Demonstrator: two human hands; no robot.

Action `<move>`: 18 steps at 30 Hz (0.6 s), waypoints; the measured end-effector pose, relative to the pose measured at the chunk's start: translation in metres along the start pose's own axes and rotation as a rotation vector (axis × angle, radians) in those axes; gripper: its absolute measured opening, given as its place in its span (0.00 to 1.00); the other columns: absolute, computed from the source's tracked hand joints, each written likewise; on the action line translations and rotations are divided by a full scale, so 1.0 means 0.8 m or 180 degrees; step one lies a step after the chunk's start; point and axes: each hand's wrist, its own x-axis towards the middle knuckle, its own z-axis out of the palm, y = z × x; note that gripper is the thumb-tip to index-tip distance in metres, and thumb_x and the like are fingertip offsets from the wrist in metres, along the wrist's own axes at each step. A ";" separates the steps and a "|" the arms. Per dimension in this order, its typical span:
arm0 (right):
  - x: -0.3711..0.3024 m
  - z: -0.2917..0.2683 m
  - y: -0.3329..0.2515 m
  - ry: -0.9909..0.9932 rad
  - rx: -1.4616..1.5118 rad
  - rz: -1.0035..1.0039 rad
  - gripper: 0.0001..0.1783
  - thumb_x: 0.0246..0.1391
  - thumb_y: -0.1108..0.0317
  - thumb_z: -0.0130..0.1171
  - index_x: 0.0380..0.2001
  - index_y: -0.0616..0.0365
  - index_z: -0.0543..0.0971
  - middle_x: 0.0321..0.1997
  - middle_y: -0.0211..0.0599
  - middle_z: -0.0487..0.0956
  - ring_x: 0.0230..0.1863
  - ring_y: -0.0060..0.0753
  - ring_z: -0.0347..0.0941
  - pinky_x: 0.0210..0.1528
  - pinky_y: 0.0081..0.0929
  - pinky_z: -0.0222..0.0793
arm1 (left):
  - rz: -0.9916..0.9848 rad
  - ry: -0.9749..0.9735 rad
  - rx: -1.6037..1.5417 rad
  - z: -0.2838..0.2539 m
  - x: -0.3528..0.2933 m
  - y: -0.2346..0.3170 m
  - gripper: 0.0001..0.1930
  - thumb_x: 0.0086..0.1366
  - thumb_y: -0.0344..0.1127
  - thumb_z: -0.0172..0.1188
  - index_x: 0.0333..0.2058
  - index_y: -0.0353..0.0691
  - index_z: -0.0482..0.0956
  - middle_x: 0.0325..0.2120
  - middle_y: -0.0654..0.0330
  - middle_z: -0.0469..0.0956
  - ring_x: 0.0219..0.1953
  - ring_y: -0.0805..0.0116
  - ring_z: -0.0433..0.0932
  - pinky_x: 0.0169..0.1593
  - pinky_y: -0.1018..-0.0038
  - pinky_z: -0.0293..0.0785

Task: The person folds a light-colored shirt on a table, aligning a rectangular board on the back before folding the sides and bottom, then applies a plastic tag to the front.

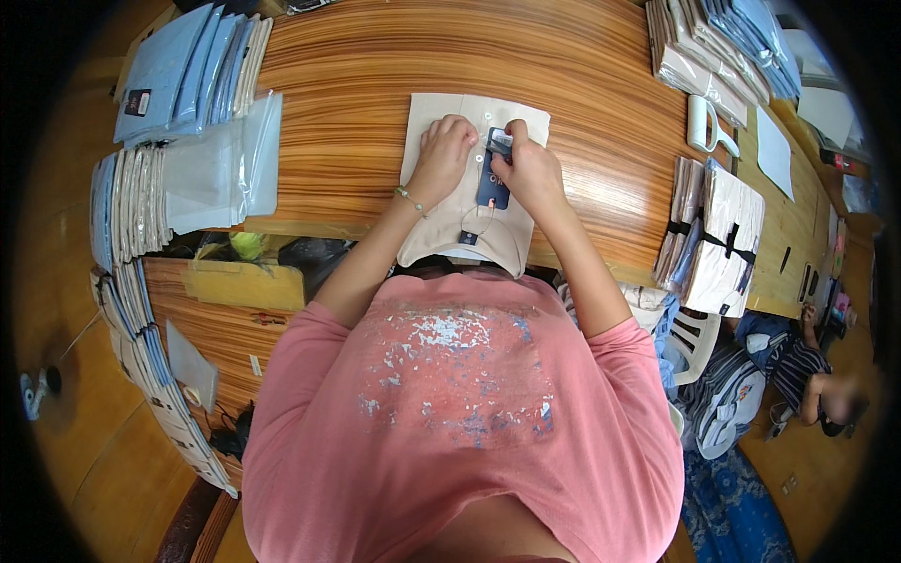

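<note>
A folded beige button-up shirt lies on the wooden table in front of me, its collar toward my body. On its button front rests a dark blue hang tag, with a string loop running to the small dark label at the collar. My right hand is closed on the upper part of this tag, thumb and fingers against a small greyish patch there. To the left, my left hand lies on the shirt with curled fingers. Whatever its fingertips may hold is hidden.
Stacks of bagged blue and beige shirts stand at the left. More folded shirts lie at the far right, near a white tape dispenser. A bundle tied with black ribbon sits at the right edge. Another person is beyond it.
</note>
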 end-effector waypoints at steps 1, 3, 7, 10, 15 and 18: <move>0.001 0.003 0.001 -0.0024 0.0012 -0.0012 0.21 0.45 0.64 0.57 0.40 0.60 0.65 0.22 0.52 0.76 0.25 0.54 0.75 0.27 0.42 0.70 | 0.0013 -0.0004 0.0021 -0.001 0.000 0.001 0.05 0.61 0.31 0.46 0.31 0.38 0.69 0.37 0.57 0.70 0.42 0.55 0.66 0.48 0.65 0.60; 0.007 0.009 0.000 -0.0052 0.0038 -0.0023 0.21 0.44 0.64 0.58 0.40 0.60 0.65 0.22 0.52 0.77 0.25 0.54 0.75 0.27 0.42 0.70 | 0.0047 -0.0017 -0.0006 -0.001 -0.001 0.003 0.05 0.61 0.31 0.46 0.31 0.38 0.69 0.37 0.56 0.70 0.42 0.55 0.66 0.48 0.64 0.59; 0.012 0.012 -0.003 -0.0035 -0.0061 -0.0027 0.20 0.44 0.66 0.58 0.38 0.62 0.63 0.23 0.54 0.76 0.27 0.54 0.75 0.28 0.42 0.71 | 0.0082 -0.0048 -0.0130 -0.004 -0.004 0.005 0.04 0.61 0.32 0.46 0.30 0.39 0.68 0.37 0.56 0.70 0.43 0.54 0.66 0.48 0.63 0.59; 0.014 0.010 -0.003 -0.0031 -0.0024 0.0020 0.20 0.44 0.66 0.58 0.38 0.62 0.63 0.24 0.55 0.76 0.27 0.54 0.75 0.29 0.42 0.71 | 0.0132 -0.0021 -0.0178 -0.002 -0.006 0.001 0.04 0.61 0.31 0.47 0.29 0.38 0.68 0.37 0.56 0.70 0.43 0.54 0.66 0.48 0.63 0.59; 0.017 0.008 0.001 -0.0047 -0.0016 0.0065 0.20 0.43 0.66 0.58 0.38 0.62 0.64 0.23 0.55 0.76 0.28 0.54 0.75 0.29 0.43 0.71 | 0.0138 -0.0176 -0.0170 -0.005 -0.009 0.000 0.06 0.62 0.31 0.47 0.33 0.33 0.68 0.40 0.52 0.69 0.44 0.53 0.65 0.50 0.66 0.61; 0.015 0.007 0.000 -0.0027 0.0063 0.0020 0.20 0.43 0.66 0.58 0.38 0.62 0.64 0.24 0.54 0.77 0.28 0.55 0.75 0.30 0.44 0.71 | 0.0166 -0.0199 -0.0210 -0.006 -0.011 0.000 0.07 0.63 0.31 0.47 0.34 0.33 0.68 0.40 0.52 0.69 0.45 0.54 0.65 0.50 0.66 0.60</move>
